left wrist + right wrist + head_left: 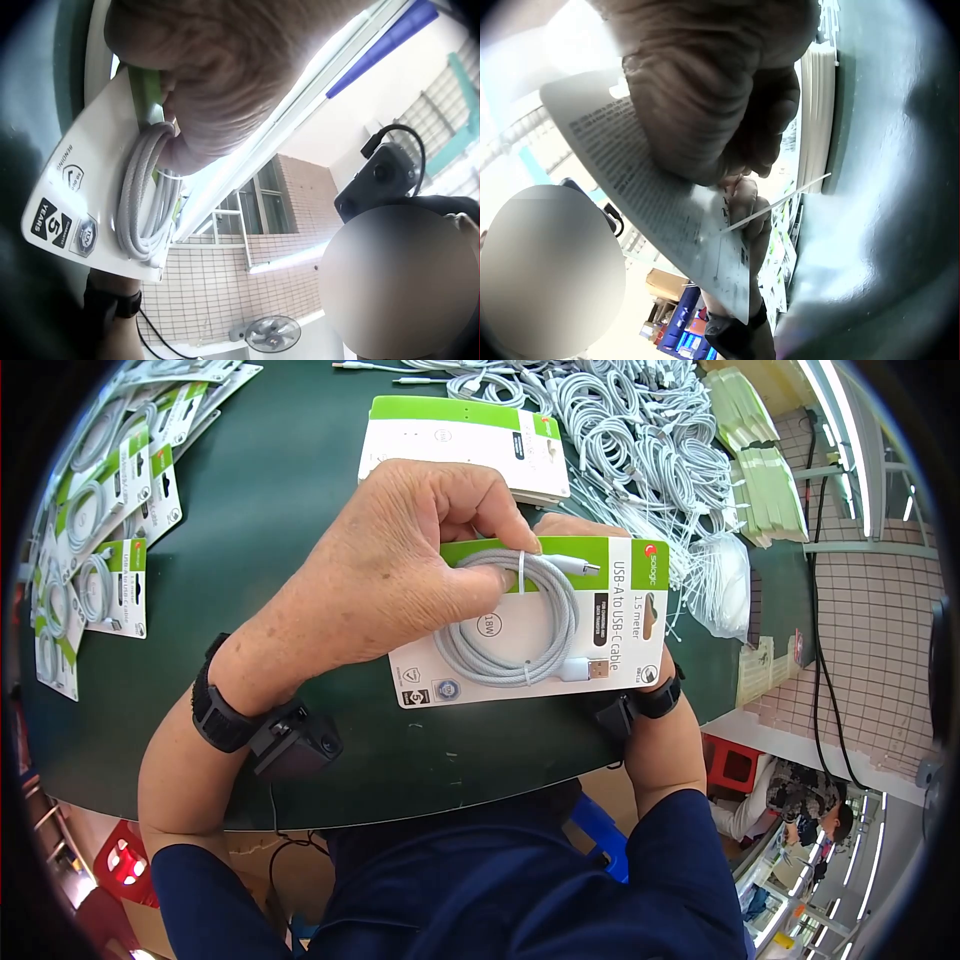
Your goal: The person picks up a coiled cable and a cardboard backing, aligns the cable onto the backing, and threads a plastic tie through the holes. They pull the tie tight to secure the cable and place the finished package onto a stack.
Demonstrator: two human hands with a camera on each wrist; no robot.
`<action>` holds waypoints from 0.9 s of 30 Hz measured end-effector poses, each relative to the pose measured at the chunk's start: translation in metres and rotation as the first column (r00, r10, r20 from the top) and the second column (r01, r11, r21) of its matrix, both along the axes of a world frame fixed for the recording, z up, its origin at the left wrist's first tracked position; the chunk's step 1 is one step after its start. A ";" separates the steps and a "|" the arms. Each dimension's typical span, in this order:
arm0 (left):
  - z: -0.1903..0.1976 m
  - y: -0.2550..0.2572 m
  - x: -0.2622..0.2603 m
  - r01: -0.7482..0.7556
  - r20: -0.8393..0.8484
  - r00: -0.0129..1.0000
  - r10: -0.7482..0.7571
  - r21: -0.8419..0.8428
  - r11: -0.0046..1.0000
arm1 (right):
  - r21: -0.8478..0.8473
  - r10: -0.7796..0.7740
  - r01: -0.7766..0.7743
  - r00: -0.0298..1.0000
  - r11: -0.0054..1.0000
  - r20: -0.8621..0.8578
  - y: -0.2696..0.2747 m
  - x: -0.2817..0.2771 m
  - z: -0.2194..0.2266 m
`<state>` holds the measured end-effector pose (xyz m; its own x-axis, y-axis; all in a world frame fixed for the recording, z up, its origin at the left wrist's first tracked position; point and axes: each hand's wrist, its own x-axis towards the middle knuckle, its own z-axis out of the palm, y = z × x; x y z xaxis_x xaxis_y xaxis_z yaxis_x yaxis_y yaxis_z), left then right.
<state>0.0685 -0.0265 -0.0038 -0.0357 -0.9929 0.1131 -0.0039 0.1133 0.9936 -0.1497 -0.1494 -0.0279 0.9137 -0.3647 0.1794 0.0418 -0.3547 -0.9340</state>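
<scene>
A retail card (pixel 625 650) printed "USB-A to USB-C cable" is held up over the table's near side, tilted slightly. On its front lies a coiled grey-white braided USB cable (pixel 572 615), bound by a white tie (pixel 521 572) near the top and another below. My left hand (pixel 390 565) grips card and coil at the upper left, thumb on the cable, index fingertip beside the upper tie. Mostly hidden behind the card in the head view, my right hand (pixel 705 97) has curled fingers against its printed back. A thin white tie tail (pixel 780 202) sticks out from that back.
Beyond the hands lies a stack of blank cards (pixel 450 440). Loose coiled cables (pixel 640 440) heap at the back right, beside a bag of white ties (pixel 720 585) and green-white card piles (pixel 770 490). Packed cable cards (pixel 125 585) spread along the left edge.
</scene>
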 end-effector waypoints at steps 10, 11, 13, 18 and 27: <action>0.004 0.004 -0.007 0.116 0.197 0.975 -0.105 -0.046 0.992 | -0.514 -0.206 0.205 0.977 0.833 0.056 -0.010 0.012 0.005; 0.005 0.005 -0.008 0.125 0.220 0.969 -0.113 -0.041 0.991 | -0.508 -0.218 0.219 0.974 0.833 0.063 -0.009 0.013 0.008; 0.007 0.004 -0.010 0.128 0.314 0.945 -0.095 -0.085 0.988 | -0.550 -0.238 0.258 0.965 0.794 0.108 -0.008 0.015 0.011; 0.005 0.005 -0.010 0.218 0.639 0.768 0.052 -0.337 0.916 | -0.576 -0.253 0.303 0.953 0.759 0.168 -0.010 0.014 0.008; 0.021 0.020 -0.030 0.188 0.674 0.735 0.075 -0.308 0.933 | -0.562 -0.164 0.235 0.971 0.793 0.175 -0.003 0.015 0.008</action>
